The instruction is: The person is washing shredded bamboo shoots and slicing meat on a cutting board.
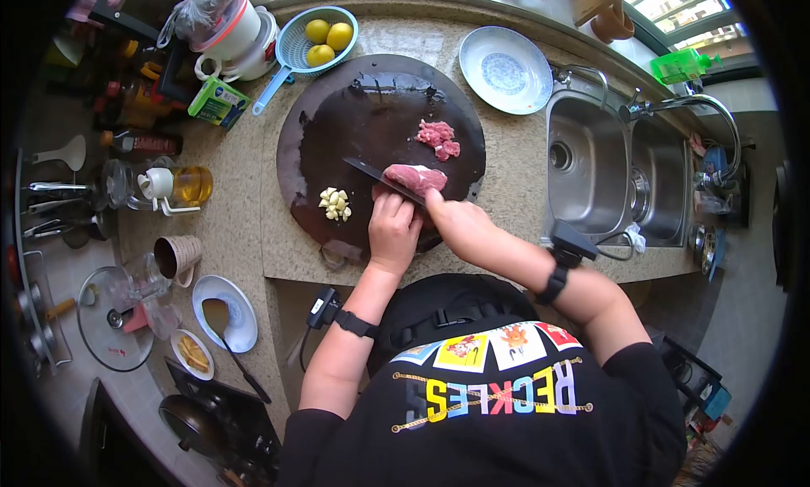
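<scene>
On the round dark cutting board [337, 120] lies a chunk of raw meat [415, 178], pinkish red with a pale streak. A dark-bladed knife [371, 170] lies slantwise along its near side. My right hand [456, 221] is closed around the knife's handle, which the fingers hide. On the near side of the blade, my left hand [394, 225] has its fingers bent and pressed together over a pink edge of meat that mostly stays hidden. Small cut pieces of meat [437, 138] sit farther back on the board. Peeled garlic cloves [335, 204] form a small pile at its left.
Behind the board are a blue colander [291, 52] with yellow fruit and a white-blue plate [506, 69]. A double sink [588, 162] is at right. At left stand an oil jug [190, 186], a mug [177, 259] and a plate [240, 305] with a spatula.
</scene>
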A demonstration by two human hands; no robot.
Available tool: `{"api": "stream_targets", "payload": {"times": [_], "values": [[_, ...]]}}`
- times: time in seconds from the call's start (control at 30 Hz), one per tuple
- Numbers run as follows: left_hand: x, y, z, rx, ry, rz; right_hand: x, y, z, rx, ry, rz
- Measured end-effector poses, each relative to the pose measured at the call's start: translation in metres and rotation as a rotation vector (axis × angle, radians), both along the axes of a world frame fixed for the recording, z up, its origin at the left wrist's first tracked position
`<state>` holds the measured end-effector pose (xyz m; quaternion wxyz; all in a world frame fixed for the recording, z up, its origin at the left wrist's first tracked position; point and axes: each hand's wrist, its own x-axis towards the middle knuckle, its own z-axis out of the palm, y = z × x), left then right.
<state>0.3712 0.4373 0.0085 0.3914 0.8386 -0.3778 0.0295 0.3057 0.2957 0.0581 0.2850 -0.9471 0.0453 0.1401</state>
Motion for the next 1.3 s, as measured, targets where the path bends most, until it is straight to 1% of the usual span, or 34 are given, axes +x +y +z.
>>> {"api": "stream_targets", "payload": {"times": [0.1, 0.17, 0.23, 0.3, 0.37, 0.47, 0.6, 0.67, 0.7, 0.77, 0.9, 0.97, 1.03, 1.07, 1.13, 1.17, 1.2, 1.27, 1.3], "values": [[-0.001, 0.001, -0.002, 0.003, 0.011, 0.011, 0.026, 0.011, -0.009, 0.003, -0.021, 0.010], [0.001, 0.001, 0.001, 0.000, -0.007, 0.013, 0.021, 0.005, -0.002, 0.004, -0.027, 0.013], [0.001, 0.001, 0.001, 0.052, -0.012, 0.038, -0.002, -0.003, -0.002, 0.035, -0.013, 0.003], [0.001, 0.001, 0.002, 0.050, -0.005, 0.043, -0.030, -0.016, 0.000, 0.007, 0.014, 0.021], [0.003, 0.000, 0.002, 0.016, -0.062, 0.053, -0.054, -0.024, 0.003, -0.020, 0.043, 0.036], [0.004, 0.002, 0.003, 0.021, -0.099, 0.032, -0.082, -0.029, 0.007, -0.048, 0.176, -0.033], [0.000, 0.006, 0.005, -0.016, -0.105, 0.024, -0.090, -0.035, 0.007, -0.045, 0.201, -0.043], [0.002, 0.009, 0.014, -0.033, -0.025, 0.206, -0.090, -0.035, 0.004, -0.028, 0.168, -0.045], [0.006, 0.012, 0.017, 0.036, 0.012, 0.260, -0.089, -0.036, 0.003, -0.025, 0.158, -0.050], [0.015, 0.011, 0.018, 0.238, -0.018, 0.297, -0.088, -0.033, 0.000, -0.040, 0.123, -0.043], [0.023, 0.010, 0.016, 0.309, -0.002, 0.204, -0.085, -0.028, -0.002, -0.019, 0.058, -0.066], [0.027, 0.011, 0.007, 0.223, 0.370, 0.105, -0.086, -0.027, -0.005, -0.015, -0.001, -0.081], [0.030, 0.014, 0.000, 0.189, 0.383, 0.121, -0.089, -0.026, -0.012, -0.013, -0.029, -0.093], [0.035, 0.019, -0.004, 0.036, 0.586, 0.096, -0.091, -0.026, -0.014, -0.011, -0.051, -0.103], [0.039, 0.020, 0.018, -0.312, 1.022, 0.024, -0.095, -0.026, -0.015, 0.000, -0.067, -0.115], [0.045, 0.023, 0.018, -0.367, 0.924, -0.017, -0.096, -0.026, -0.015, 0.011, -0.076, -0.127], [0.050, 0.023, 0.027, -0.415, 0.955, -0.019, -0.098, -0.026, -0.017, 0.014, -0.081, -0.127], [0.058, 0.020, 0.067, -0.538, 1.066, -0.059, -0.102, -0.027, -0.020, 0.021, -0.074, -0.144], [0.070, 0.025, 0.057, -0.565, 0.988, -0.048, -0.103, -0.026, -0.020, 0.023, -0.078, -0.144]]}}
